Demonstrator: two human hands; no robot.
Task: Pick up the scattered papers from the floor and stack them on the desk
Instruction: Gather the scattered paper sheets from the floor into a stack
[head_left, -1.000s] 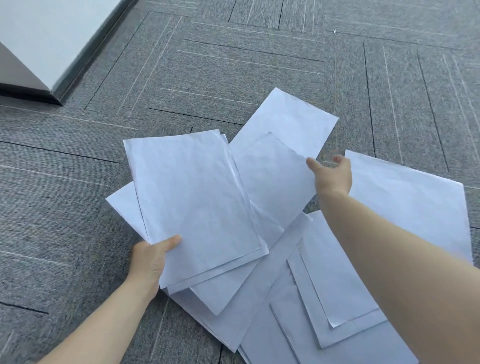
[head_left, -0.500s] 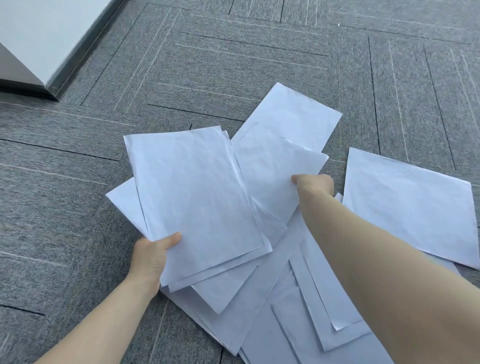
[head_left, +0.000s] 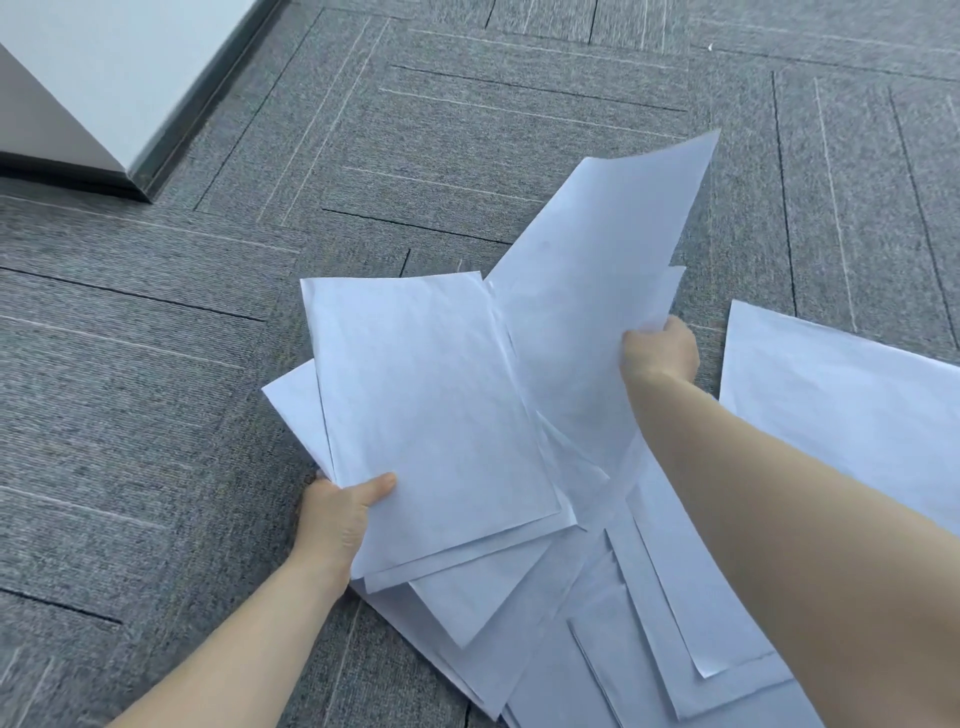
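Observation:
White paper sheets lie scattered on the grey carpet. My left hand (head_left: 343, 512) grips the lower left corner of a small stack of sheets (head_left: 431, 410), thumb on top, held just above the floor. My right hand (head_left: 660, 351) is closed on the right edge of lifted sheets (head_left: 597, 260); one rises with its far corner curling up, and a second edge shows behind it. More loose sheets (head_left: 649, 639) overlap on the floor under both arms. Another single sheet (head_left: 841, 400) lies flat at the right. The desk top is out of view.
A white furniture panel with a dark base (head_left: 104, 88) stands at the upper left corner. Grey carpet tiles (head_left: 156, 338) with thin line patterns cover the floor all around the papers.
My right hand reached to the far sheets, closed on their edge and lifted them off the carpet towards the stack. My left hand kept its hold on the stack.

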